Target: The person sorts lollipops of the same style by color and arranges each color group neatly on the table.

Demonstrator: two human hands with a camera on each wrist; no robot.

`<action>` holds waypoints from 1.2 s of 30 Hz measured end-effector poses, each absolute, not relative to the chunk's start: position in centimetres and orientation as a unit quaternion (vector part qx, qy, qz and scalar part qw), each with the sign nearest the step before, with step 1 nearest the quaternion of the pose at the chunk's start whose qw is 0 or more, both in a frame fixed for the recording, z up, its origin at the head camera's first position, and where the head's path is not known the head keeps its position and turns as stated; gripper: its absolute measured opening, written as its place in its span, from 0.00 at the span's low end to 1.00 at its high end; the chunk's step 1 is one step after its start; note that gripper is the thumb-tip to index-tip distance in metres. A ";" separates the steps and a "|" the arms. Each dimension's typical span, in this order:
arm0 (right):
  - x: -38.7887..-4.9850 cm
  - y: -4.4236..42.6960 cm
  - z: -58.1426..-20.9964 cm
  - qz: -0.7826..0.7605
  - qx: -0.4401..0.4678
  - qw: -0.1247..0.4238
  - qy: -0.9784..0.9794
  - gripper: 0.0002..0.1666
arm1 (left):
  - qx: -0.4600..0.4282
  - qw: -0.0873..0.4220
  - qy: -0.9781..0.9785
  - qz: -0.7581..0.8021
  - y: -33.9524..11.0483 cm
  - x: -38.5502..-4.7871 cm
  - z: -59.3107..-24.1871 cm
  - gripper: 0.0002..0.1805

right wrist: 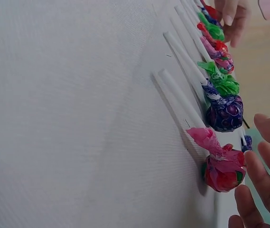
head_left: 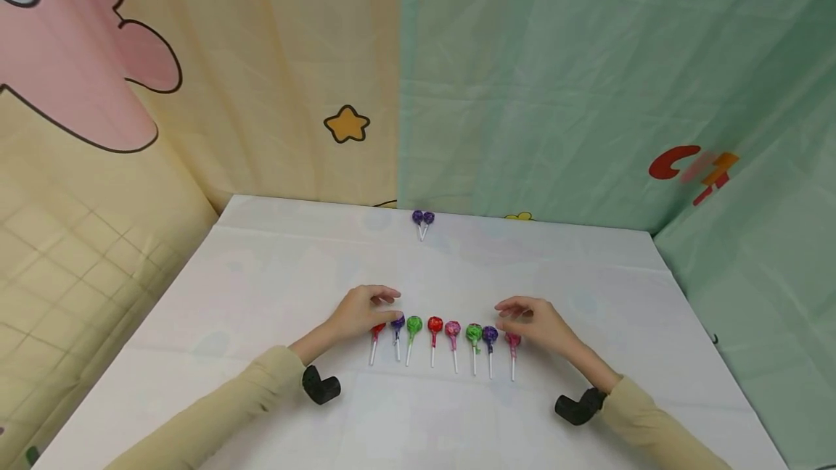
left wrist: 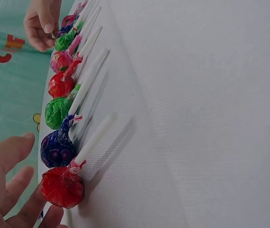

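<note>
Several wrapped lollipops lie in a row across the white table, sticks toward the person. The left hand point(head_left: 363, 312) is at the row's left end, its fingers loosely bent beside the red lollipop point(left wrist: 62, 187) and the purple one point(left wrist: 58, 148); it grips nothing. At the right end the right hand point(head_left: 537, 321) is spread beside the pink lollipop point(right wrist: 224, 167), near a purple one point(right wrist: 225, 113), holding nothing. Between them lie green point(head_left: 414, 324), red point(head_left: 435, 324), pink point(head_left: 453, 328) and green point(head_left: 474, 333) lollipops. Whether fingertips touch the end lollipops, I cannot tell.
Two purple lollipops point(head_left: 423, 217) lie together near the far edge of the white table point(head_left: 294, 252), their sticks meeting. Behind the table hang printed curtains point(head_left: 522, 93). A black wrist device is on each arm.
</note>
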State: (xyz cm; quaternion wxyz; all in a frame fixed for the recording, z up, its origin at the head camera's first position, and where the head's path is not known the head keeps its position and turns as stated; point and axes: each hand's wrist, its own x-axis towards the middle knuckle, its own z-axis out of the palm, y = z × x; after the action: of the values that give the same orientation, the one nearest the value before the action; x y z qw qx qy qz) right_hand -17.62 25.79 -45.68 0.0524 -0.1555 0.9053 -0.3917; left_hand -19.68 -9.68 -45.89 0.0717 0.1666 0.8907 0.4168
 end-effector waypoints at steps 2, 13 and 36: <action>-17.5 25.9 -45.7 -0.392 -0.162 0.058 0.904 0.17 | 0.177 0.074 0.890 0.413 -9.7 -19.6 -46.0 0.20; -17.1 25.4 -46.0 -0.355 -0.180 0.080 0.914 0.16 | 0.235 0.076 0.894 0.374 -10.3 -19.3 -46.5 0.18; -16.9 25.1 -46.3 -0.335 -0.197 0.081 0.918 0.19 | 0.227 0.093 0.912 0.328 -9.6 -19.8 -45.7 0.15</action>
State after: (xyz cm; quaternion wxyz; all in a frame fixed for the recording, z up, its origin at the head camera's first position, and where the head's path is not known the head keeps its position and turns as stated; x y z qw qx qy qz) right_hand -16.89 25.05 -46.34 0.0807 -0.1965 0.9178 -0.3353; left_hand -19.81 -9.56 -45.69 0.0926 0.2269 0.9123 0.3280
